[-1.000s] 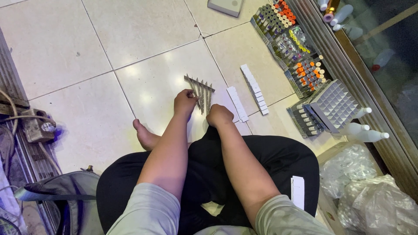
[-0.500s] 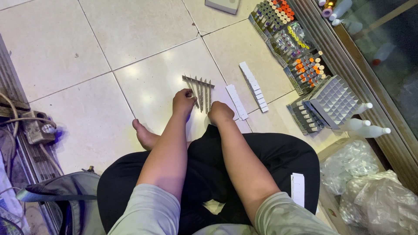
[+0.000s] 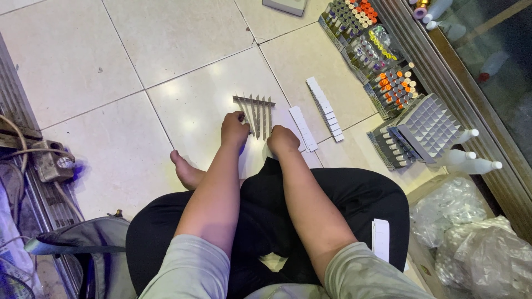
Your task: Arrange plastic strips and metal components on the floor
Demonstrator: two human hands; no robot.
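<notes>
Little has moved in the last second. My left hand (image 3: 235, 128) has crept a touch toward twelve o'clock, so its fingertips now rest on the nearest strip of the grey comb-like row of narrow metal strips (image 3: 256, 112) on the floor. My right hand (image 3: 282, 140) has drawn slightly toward six o'clock, away from that row's lower ends. My view has tipped a little, sliding everything downward.
</notes>
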